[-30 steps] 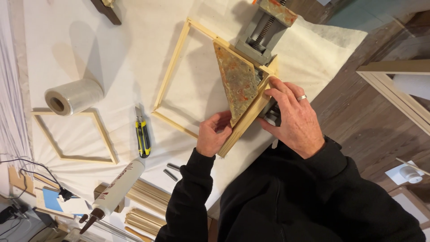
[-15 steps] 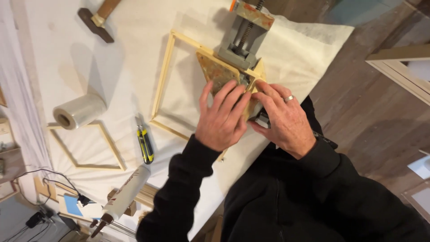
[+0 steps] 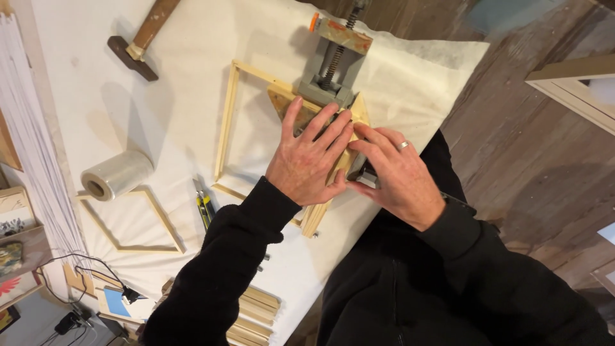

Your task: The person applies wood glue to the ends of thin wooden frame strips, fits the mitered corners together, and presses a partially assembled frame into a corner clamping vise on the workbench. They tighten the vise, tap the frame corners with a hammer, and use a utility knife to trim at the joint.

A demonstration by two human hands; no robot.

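Your black sleeves (image 3: 237, 256) enter from the bottom edge, and just beyond the left one a stack of wood strips (image 3: 253, 314) lies at the near edge of the table. Your left hand (image 3: 307, 163) lies flat, palm down, fingers spread and extended, pressing on the near corner of the frame (image 3: 225, 128), where a paint-stained triangular block (image 3: 282, 102) sits under your fingertips. Your right hand (image 3: 397, 176), a ring on one finger, rests just beside the left, fingers slightly curled and close together, their tips touching the same corner of the frame and a dark metal part (image 3: 360, 172) of the clamp; whether they pinch that part cannot be told. The frame is an open square of pale wood lying flat on the white sheet (image 3: 128, 115) covering the table, one corner held in the grey corner clamp (image 3: 333, 61), whose screw and orange-tipped handle point away from you. Left of your left wrist lies a yellow-and-black knife (image 3: 204, 206). Farther left, a second, smaller frame (image 3: 131, 221) lies flat, with a roll of clear film (image 3: 117, 174) touching its far corner. At the left edge, cables and small items (image 3: 77, 288) crowd a shelf. Farthest, at the top left, a hammer (image 3: 141, 38) lies on the sheet, well apart from the clamp.
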